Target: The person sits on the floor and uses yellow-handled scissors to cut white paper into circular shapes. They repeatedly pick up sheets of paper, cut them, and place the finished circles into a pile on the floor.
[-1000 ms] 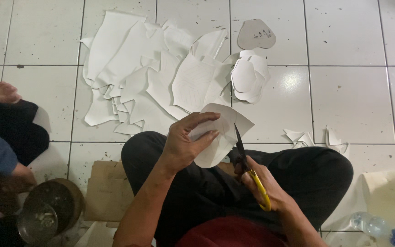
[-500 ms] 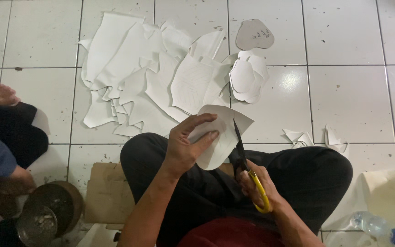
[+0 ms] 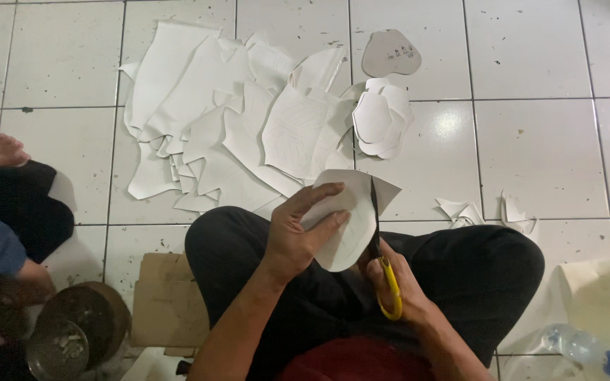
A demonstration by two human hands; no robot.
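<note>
While the left hand (image 3: 298, 236) pinches the white sheet (image 3: 351, 212), the right hand (image 3: 397, 293) grips scissors (image 3: 379, 247) cutting it.

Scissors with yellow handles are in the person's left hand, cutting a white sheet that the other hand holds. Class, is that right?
Not quite. The head view shows the scissors in the right hand; the left hand holds the white sheet. The yellow handles and the cutting are correct.

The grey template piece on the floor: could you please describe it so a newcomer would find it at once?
Start at the big heap of white sheets on the tiled floor. Beyond its far right corner, above a small stack of white cut-outs, lies the grey template. It alone is grey, rounded and lying singly.
</note>
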